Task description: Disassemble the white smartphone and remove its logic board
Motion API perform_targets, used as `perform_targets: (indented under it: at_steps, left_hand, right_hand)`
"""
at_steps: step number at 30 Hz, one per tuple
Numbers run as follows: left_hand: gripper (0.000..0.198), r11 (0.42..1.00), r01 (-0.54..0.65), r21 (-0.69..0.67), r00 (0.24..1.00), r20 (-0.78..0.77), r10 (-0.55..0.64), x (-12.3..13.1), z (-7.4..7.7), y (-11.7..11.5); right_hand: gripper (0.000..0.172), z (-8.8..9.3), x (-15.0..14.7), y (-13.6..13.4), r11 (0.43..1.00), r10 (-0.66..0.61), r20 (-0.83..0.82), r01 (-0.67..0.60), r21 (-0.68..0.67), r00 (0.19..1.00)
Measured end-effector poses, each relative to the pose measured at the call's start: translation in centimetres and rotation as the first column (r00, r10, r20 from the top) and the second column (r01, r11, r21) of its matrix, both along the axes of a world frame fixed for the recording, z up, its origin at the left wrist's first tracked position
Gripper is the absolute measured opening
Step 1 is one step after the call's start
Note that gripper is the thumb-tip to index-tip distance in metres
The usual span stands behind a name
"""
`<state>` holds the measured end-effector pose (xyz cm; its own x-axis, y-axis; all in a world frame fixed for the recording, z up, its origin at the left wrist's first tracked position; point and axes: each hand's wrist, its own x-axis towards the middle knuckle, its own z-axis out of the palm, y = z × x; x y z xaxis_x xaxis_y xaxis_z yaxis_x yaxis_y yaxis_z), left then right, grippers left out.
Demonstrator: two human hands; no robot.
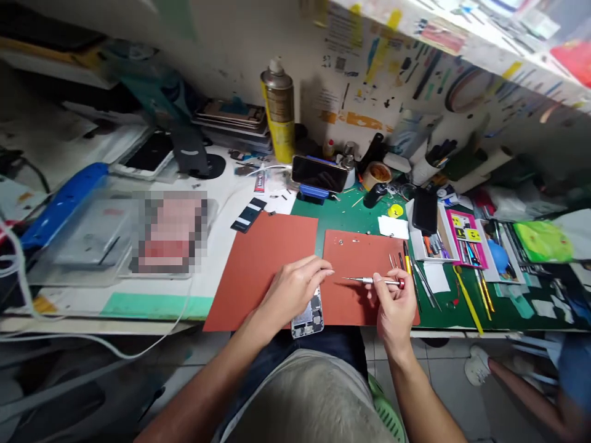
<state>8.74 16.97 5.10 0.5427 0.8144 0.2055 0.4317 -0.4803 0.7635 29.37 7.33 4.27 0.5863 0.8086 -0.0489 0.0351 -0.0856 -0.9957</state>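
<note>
My left hand (pixel 292 289) rests with fingers curled over the top of an opened phone body (pixel 308 318), which lies between two red-brown mats at the bench's front edge. My right hand (pixel 395 304) pinches a small screwdriver (pixel 375 281) with a silver shaft and a red cap, held level over the right mat (pixel 357 258), tip pointing left. The left mat (pixel 258 264) is bare. A few tiny screws (pixel 340 241) lie near the right mat's far edge.
Tweezers and pry tools (pixel 427 286) lie right of the mat on a green cutting mat (pixel 351 215). A phone on a blue stand (pixel 318 175), a spray can (pixel 279 111), a tape roll (pixel 376 174) and stacked phones sit behind. A clear tray (pixel 83 237) stands left.
</note>
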Motion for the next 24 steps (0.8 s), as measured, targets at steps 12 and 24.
perform_targets:
  at_steps: [12, 24]
  left_hand:
    - [0.024, 0.918, 0.352, 0.182, 0.872, -0.421, -0.250, 14.6, -0.2, 7.9]
    - [0.034, 0.896, 0.405, 0.184, 0.801, -0.543, -0.251, 16.2, -0.7, 8.4]
  right_hand:
    - [0.031, -4.9, 0.1, -2.5, 0.979, -0.170, 0.099, 0.157, 0.129, 0.980]
    - [0.025, -5.1, 0.0, -2.4, 0.977, -0.152, 0.091, 0.135, 0.167, 0.984]
